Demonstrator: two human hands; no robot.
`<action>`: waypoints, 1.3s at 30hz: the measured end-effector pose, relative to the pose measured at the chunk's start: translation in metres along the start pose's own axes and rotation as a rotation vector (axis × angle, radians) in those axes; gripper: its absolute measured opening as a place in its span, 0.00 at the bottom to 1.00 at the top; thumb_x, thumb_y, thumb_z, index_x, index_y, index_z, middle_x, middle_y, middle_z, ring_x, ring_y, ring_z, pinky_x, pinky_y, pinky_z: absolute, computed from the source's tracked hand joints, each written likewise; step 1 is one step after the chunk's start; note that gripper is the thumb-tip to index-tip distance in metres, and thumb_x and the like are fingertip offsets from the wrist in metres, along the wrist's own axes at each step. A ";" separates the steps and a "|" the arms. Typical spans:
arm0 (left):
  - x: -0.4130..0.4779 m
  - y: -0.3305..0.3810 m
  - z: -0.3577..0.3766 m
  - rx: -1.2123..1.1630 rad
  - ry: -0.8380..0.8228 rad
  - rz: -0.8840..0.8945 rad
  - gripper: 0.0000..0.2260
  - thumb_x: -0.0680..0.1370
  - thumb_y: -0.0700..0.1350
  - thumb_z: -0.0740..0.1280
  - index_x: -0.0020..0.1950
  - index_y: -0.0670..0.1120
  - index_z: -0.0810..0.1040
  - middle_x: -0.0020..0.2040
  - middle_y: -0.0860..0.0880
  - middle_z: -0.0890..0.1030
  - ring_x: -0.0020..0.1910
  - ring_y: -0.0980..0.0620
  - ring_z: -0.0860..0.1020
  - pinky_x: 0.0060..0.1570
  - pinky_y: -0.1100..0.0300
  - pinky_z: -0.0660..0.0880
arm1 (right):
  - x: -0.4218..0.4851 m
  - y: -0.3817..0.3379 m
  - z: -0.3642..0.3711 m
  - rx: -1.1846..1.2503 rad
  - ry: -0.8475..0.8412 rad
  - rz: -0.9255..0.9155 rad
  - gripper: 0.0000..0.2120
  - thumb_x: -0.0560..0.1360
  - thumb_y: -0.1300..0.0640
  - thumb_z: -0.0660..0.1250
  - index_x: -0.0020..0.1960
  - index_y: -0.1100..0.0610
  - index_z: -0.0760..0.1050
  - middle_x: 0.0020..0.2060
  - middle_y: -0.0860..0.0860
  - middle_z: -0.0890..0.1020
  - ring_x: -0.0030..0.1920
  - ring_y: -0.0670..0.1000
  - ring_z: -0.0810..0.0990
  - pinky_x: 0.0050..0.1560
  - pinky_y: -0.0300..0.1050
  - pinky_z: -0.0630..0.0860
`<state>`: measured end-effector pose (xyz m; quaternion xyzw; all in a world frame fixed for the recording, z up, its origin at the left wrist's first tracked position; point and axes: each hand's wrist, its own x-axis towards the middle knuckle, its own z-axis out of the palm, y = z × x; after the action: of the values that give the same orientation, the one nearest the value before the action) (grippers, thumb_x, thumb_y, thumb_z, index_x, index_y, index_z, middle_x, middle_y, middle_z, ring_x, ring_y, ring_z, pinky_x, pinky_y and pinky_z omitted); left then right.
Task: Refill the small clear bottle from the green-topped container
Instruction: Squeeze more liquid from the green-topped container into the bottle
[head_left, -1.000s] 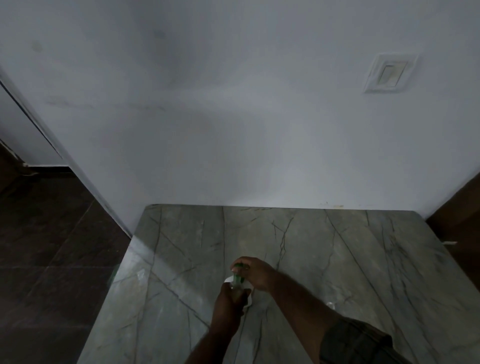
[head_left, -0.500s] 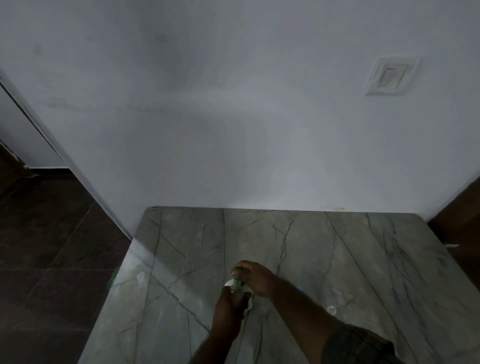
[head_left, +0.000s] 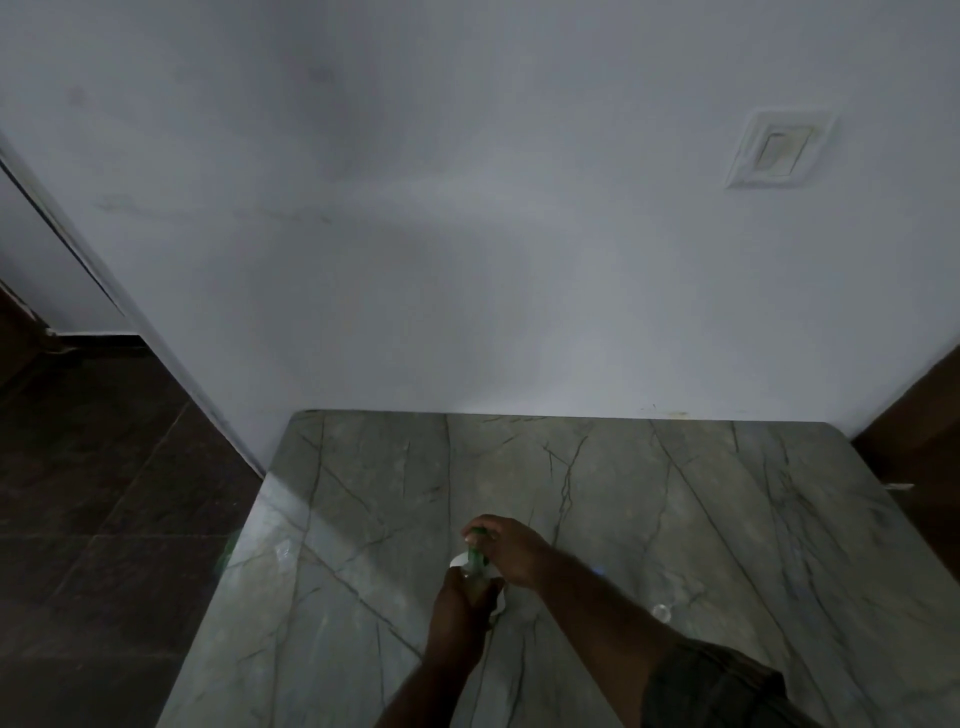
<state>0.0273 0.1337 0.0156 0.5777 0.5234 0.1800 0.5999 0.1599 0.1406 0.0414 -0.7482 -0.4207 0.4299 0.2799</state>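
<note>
- The left hand, nearest the viewer, is clenched round a pale see-through body that I take to be the small clear plastic bottle. The fist hides most of it, and I cannot tell whether it stands on the table or is held just above it.
- Directly at twelve o'clock from that hand, meeting the bottle's top, is the green-topped container. Its long axis runs six to twelve, roughly in line with the bottle.
- The right hand, with its forearm lying toward four o'clock, has its fingers curled over the green top. It looks like the hand that will steer the pour.
- A white piece shows at the join; whether it is a funnel or a label is unclear.
- At three o'clock, well apart from the hands, a small clear round object, perhaps a cap, lies on the grey-green veined marble table. Nothing stands between it and the hands.
- Farther off, a pale wall carries a white switch plate at one o'clock, and dark floor tiles lie at nine.
</note>
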 end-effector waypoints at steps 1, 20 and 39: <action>0.000 -0.001 0.000 -0.014 0.000 -0.004 0.07 0.78 0.43 0.67 0.56 0.48 0.74 0.45 0.44 0.84 0.41 0.48 0.82 0.33 0.62 0.77 | 0.000 0.001 0.002 0.006 0.011 0.005 0.12 0.80 0.51 0.62 0.59 0.53 0.78 0.57 0.51 0.81 0.54 0.49 0.79 0.40 0.30 0.71; 0.000 -0.010 0.001 -0.025 0.008 -0.052 0.04 0.79 0.42 0.66 0.53 0.46 0.76 0.42 0.46 0.84 0.31 0.58 0.81 0.26 0.69 0.74 | -0.004 0.003 0.004 0.001 -0.008 0.052 0.12 0.80 0.52 0.63 0.60 0.54 0.78 0.59 0.51 0.81 0.52 0.48 0.78 0.40 0.34 0.72; -0.003 -0.009 0.001 -0.032 0.002 -0.039 0.05 0.79 0.41 0.66 0.55 0.45 0.76 0.43 0.45 0.84 0.34 0.55 0.82 0.28 0.66 0.75 | -0.004 0.003 0.004 -0.049 -0.009 0.029 0.12 0.80 0.50 0.63 0.59 0.54 0.78 0.59 0.52 0.80 0.57 0.51 0.78 0.44 0.38 0.71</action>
<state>0.0234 0.1283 0.0084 0.5575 0.5322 0.1773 0.6119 0.1563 0.1362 0.0388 -0.7590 -0.4214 0.4269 0.2532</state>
